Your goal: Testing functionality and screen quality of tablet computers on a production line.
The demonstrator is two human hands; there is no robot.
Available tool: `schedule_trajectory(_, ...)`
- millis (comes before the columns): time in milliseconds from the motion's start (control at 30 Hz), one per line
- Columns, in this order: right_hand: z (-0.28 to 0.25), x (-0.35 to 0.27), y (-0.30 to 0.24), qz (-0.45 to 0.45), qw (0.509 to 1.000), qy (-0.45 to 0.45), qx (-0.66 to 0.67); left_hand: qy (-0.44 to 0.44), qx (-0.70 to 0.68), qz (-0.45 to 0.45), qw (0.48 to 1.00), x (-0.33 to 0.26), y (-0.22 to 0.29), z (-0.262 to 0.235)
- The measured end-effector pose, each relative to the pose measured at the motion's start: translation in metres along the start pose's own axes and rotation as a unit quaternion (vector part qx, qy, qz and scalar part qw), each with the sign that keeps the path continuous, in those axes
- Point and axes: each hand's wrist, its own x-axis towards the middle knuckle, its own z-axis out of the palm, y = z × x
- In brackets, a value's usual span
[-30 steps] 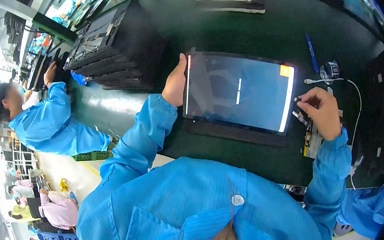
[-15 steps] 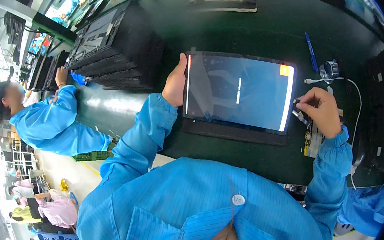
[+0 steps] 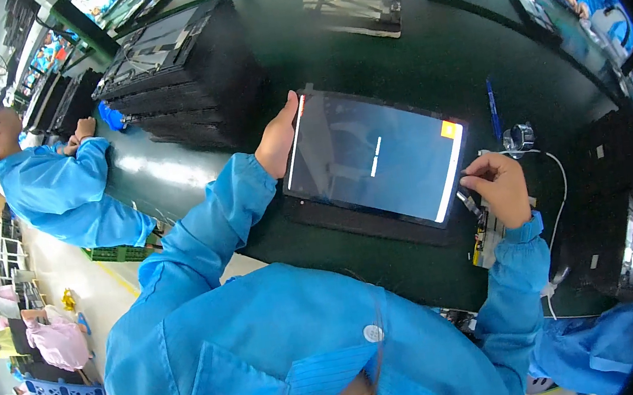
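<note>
A lit display panel (image 3: 346, 149) in a thin dark frame lies tilted before me, showing a pale screen with a white bar and an orange corner patch. My left hand (image 3: 278, 145) grips its left edge, thumb over the front. A dark slab (image 3: 360, 228) is under the panel's near edge. Beside the panel's right edge, my right hand (image 3: 501, 187) is closed in a pinch; what the fingertips hold is too small to make out. Just below those fingers sits a small silvery connector piece (image 3: 470, 201), next to a yellow-marked electronic part (image 3: 485, 239) partly covered by my wrist.
Stacked dark panels (image 3: 181, 79) rise at the back left. A blue pen (image 3: 494, 112), a clear round object (image 3: 519, 137) and a white cable (image 3: 563, 185) lie to the right. Another panel (image 3: 356, 10) lies farther back. A co-worker in blue (image 3: 51, 184) sits at left.
The whole view has shifted, so the panel and my hands appear farther left. My right fingertips are now closer to the panel's right edge. My left hand keeps its hold.
</note>
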Motion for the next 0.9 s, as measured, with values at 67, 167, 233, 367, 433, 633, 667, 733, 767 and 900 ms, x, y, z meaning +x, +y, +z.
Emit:
schedule_trajectory(67, -0.002, -0.008, -0.003, 0.009, 1.0, -0.012, -0.001, -0.018, -0.012, -0.009, 1.0, 0.002, -0.004, -0.004)
schedule_trajectory(167, -0.009, -0.029, -0.013, -0.053, 0.985, 0.063, -0.152, -0.035, -0.049, -0.012, 0.998, 0.002, -0.005, -0.01)
schedule_trajectory(233, -0.031, -0.054, -0.001, -0.108, 0.948, 0.189, -0.231, 0.025, 0.011, -0.018, 0.999, -0.003, 0.0, -0.004)
schedule_trajectory(367, -0.087, -0.11, 0.061, -0.06, 0.835, 0.319, -0.445, -0.015, -0.022, -0.039, 0.999, -0.003, 0.001, -0.007)
schedule_trajectory(433, -0.095, -0.13, 0.073, 0.012, 0.824, 0.324, -0.465, -0.021, -0.038, -0.049, 0.998, -0.003, 0.002, -0.009)
schedule_trajectory(633, -0.094, -0.145, 0.088, 0.05, 0.819, 0.317, -0.476, -0.029, -0.036, -0.059, 0.997, 0.006, -0.003, -0.016)
schedule_trajectory(667, -0.095, -0.145, 0.092, 0.046, 0.805, 0.327, -0.492, -0.045, -0.036, -0.053, 0.997, 0.006, -0.002, -0.015)
schedule_trajectory(733, -0.094, -0.144, 0.086, 0.049, 0.808, 0.325, -0.489, -0.071, -0.067, -0.054, 0.994, 0.01, -0.004, -0.016)
schedule_trajectory(767, -0.095, -0.144, 0.084, 0.047, 0.809, 0.316, -0.494, -0.049, -0.057, -0.06, 0.995, 0.009, -0.003, -0.016)
schedule_trajectory(900, -0.095, -0.141, 0.091, 0.048, 0.82, 0.311, -0.478, -0.012, -0.045, -0.064, 0.997, 0.003, 0.001, -0.009)
